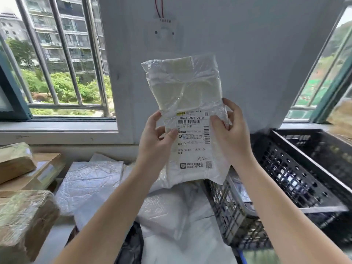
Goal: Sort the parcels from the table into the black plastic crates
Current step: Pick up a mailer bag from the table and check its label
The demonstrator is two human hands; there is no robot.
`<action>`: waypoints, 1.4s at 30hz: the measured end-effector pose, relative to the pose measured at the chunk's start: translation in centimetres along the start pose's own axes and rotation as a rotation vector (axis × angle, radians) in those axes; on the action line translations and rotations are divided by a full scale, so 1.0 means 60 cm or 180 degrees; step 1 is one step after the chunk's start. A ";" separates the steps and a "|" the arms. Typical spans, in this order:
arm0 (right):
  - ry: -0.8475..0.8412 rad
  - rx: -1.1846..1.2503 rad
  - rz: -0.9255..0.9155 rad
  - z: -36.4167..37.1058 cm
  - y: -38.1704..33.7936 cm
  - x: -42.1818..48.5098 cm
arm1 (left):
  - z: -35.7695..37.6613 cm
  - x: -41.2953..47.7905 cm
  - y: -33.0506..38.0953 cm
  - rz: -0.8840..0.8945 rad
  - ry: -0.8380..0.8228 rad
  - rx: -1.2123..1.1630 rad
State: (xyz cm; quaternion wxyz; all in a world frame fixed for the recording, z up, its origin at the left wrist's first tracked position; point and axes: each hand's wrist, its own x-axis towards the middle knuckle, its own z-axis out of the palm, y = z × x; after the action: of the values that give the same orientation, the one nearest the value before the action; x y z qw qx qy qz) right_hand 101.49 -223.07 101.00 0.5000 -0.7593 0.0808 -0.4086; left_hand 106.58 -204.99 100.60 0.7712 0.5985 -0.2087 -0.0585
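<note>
Left hand point(154, 143), right hand point(232, 134) around parcel point(187, 88)

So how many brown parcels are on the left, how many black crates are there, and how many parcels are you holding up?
Brown parcels on the left: 3
Black crates: 2
White parcel held up: 1
Total: 6

An upstairs room serving as a makeshift parcel-sorting spot: a steel-barred window point(57, 63) looks onto grey high-rise apartment blocks point(62, 25) and trees, red wires point(159, 6) hang down a bare pale painted wall point(247, 54), and white plastic mailer bags point(89, 183), tape-wrapped brown cardboard boxes point(22, 216) and black perforated plastic crates point(304, 178) crowd the bench point(55, 243).
</note>
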 end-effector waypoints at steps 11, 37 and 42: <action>0.0284 -0.1110 0.0190 -0.208 0.028 -0.017 | 0.181 -0.007 -0.036 0.0072 -0.0324 0.0840; -0.3276 -0.3268 0.2421 -0.428 0.609 0.141 | 0.580 0.125 -0.555 -0.2142 -0.2208 0.3568; -0.3480 -0.3334 0.2580 -0.423 0.706 0.141 | 0.591 0.141 -0.659 -0.2327 -0.2454 0.3671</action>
State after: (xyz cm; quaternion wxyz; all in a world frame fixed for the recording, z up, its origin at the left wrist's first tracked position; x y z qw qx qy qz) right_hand 101.33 -265.78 74.79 0.1611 -0.8951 0.2717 0.3148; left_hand 106.63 -250.65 72.21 0.1435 0.8727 -0.2490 -0.3947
